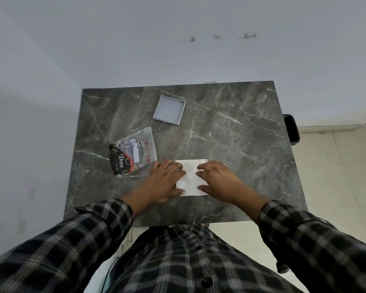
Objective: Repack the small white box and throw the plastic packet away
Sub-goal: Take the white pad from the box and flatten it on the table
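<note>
Both hands' fingers (171,166) lie flat, gripping nothing, half covering small white box (191,176) (contents hidden).

Person in dark plaid button-up shirt, long sleeves, bare hands.
Shirt black/dark grey check with pale cross-lines, fills lower part of frame; two dark round buttons on the front placket, lower centre. Sleeve cuffs end at the wrists, lower left and lower right. Left hand (164,182) and right hand (219,179) uncovered; no rings, watch or gloves seen.
</note>
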